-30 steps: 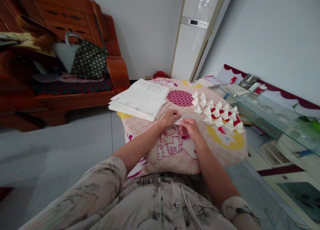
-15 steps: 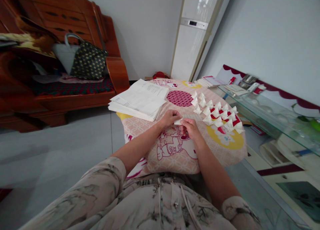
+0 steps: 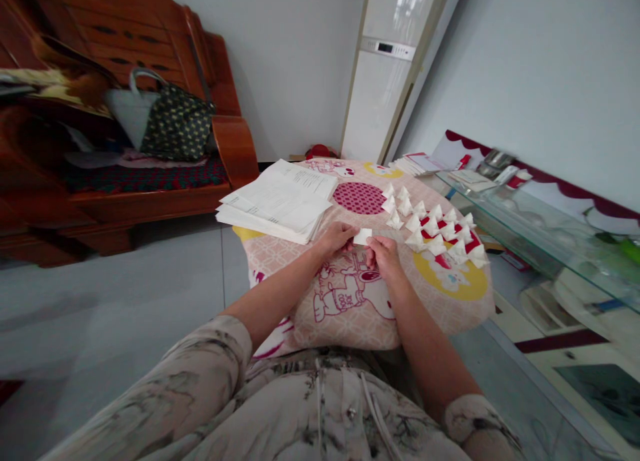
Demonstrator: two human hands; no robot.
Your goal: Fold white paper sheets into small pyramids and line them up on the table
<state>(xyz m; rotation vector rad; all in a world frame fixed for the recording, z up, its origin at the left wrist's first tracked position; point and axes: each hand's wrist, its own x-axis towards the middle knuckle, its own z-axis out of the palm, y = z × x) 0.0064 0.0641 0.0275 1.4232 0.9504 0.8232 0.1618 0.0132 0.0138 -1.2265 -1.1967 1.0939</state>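
Both my hands meet above a pink patterned cushion on my lap. My left hand and my right hand pinch a small white folded paper piece between their fingertips, holding it upright just over the cushion. Several finished white folded paper shapes lie in rows on the cushion to the right of my hands. A thick stack of white printed sheets rests on the cushion's far left corner, just beyond my left hand.
A wooden bench with a dotted handbag stands at the left. A glass table with small items runs along the right. A tall white cabinet unit stands at the back. Grey tiled floor lies to my left.
The paper piece was held low between my fingers; now it stands up more, showing a squarer white face. My hands stayed in the same spot.
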